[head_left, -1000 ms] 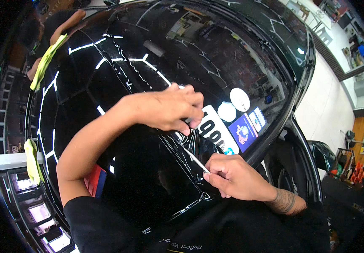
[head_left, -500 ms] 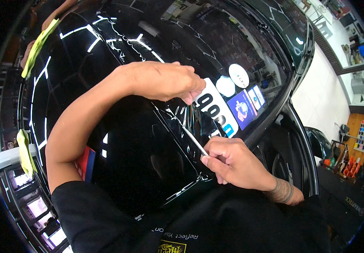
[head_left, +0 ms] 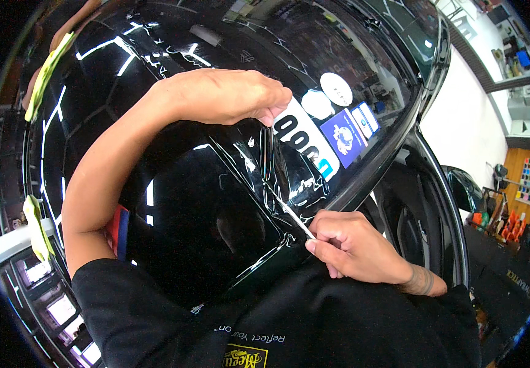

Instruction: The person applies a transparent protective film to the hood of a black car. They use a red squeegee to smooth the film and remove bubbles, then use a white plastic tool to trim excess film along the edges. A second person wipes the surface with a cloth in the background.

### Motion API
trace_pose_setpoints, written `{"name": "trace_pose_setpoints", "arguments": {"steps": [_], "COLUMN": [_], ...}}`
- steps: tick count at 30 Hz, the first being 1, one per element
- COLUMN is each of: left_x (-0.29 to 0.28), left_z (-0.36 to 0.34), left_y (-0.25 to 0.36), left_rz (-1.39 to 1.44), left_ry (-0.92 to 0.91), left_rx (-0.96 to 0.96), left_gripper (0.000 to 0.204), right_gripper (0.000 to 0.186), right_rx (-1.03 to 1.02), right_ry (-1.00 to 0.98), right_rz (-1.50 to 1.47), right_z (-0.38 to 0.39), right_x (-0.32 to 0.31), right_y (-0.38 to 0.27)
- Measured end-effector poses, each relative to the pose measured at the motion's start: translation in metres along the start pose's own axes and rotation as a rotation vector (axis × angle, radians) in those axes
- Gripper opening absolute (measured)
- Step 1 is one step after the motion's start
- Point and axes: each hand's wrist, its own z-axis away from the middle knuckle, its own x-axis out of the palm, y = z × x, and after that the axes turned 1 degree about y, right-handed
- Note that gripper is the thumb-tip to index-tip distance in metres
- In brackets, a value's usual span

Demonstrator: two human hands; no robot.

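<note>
My left hand [head_left: 246,98] reaches over a black car panel [head_left: 179,208], its fingertips pinching up a glossy film [head_left: 267,156]. The film hangs in tight folds from the fingers down to the panel's edge. Low at the right, my right hand [head_left: 363,248] grips a slim silver cutting knife [head_left: 297,222] between thumb and fingers. Its tip points up and left, in against the lower part of the stretched film; whether it touches cannot be told. Beside the left fingers, behind the glass, lies a white number card [head_left: 305,138].
Round white stickers [head_left: 337,89] and a purple sticker [head_left: 342,138] sit on the glass. Yellow-green cloths [head_left: 37,228] hang at the far left. A red-and-blue flat thing [head_left: 119,232] is by my left elbow. An open car door [head_left: 427,214] and a tool rack [head_left: 519,236] stand right.
The view has shifted a little. My right hand and the knife have drawn back toward me, away from the number card. My left hand keeps its pinch, and the film now looks more stretched.
</note>
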Motion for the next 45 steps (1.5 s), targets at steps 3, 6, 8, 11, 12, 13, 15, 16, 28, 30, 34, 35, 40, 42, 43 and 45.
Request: {"name": "trace_pose_setpoints", "arguments": {"steps": [3,6,8,11,12,13,15,16,28,30,34,35,40,42,43,45], "left_x": [0.000,-0.002,-0.002,0.004,0.003,0.000,-0.001,-0.001,0.000,0.001,-0.015,-0.020,-0.029,-0.056,-0.072,-0.105], "left_z": [-0.002,-0.004,-0.005,-0.004,-0.002,-0.004,-0.005,-0.006,-0.010,-0.010,-0.003,0.001,0.012,0.020,0.025,0.020], "left_y": [0.001,0.003,0.003,-0.004,-0.006,-0.004,0.000,0.002,0.003,0.000,-0.030,-0.031,-0.039,-0.034,-0.035,-0.018], "left_rz": [-0.044,-0.073,-0.069,-0.100,-0.088,-0.076,-0.089,-0.075,-0.151,-0.161,-0.289,-0.303,-0.346,-0.491,-0.572,-0.638], "left_ry": [-0.003,-0.009,0.003,0.109,0.094,0.076,0.077,0.086,0.094,0.111,0.323,0.347,0.505,0.587,0.627,0.722], "left_rx": [0.014,-0.004,0.029,0.113,0.081,0.054,0.043,0.039,-0.033,0.009,-0.008,-0.039,-0.100,-0.117,-0.092,-0.154], "left_gripper": [0.007,0.008,0.008,0.010,0.009,0.009,0.010,0.009,0.009,0.010,0.012,0.013,0.013,0.012,0.012,0.012], "right_gripper": [0.028,0.028,0.029,0.029,0.028,0.028,0.027,0.026,0.023,0.023,0.022,0.021,0.020,0.017,0.016,0.018], "right_rx": [0.004,0.046,0.065,0.172,0.164,0.158,0.149,0.145,0.104,0.126,0.132,0.126,-0.073,-0.077,-0.082,-0.020], "right_ry": [-0.007,-0.026,-0.049,-0.119,-0.130,-0.136,-0.148,-0.154,-0.182,-0.202,-0.266,-0.279,-0.217,-0.147,-0.119,0.112], "right_rz": [-0.012,-0.045,-0.041,-0.089,-0.082,-0.077,-0.050,-0.027,0.130,0.137,0.231,0.272,0.462,0.376,0.335,0.264], "right_z": [0.008,0.014,0.018,0.025,0.026,0.027,0.029,0.029,0.031,0.031,0.031,0.031,0.022,0.015,0.011,0.003], "right_x": [0.001,0.000,-0.002,-0.006,-0.007,-0.008,-0.011,-0.012,-0.023,-0.027,-0.042,-0.045,-0.066,-0.083,-0.091,-0.105], "right_y": [0.001,-0.002,-0.001,-0.007,-0.006,-0.005,-0.005,-0.006,-0.009,-0.012,-0.017,-0.019,-0.029,-0.032,-0.035,-0.027]}}
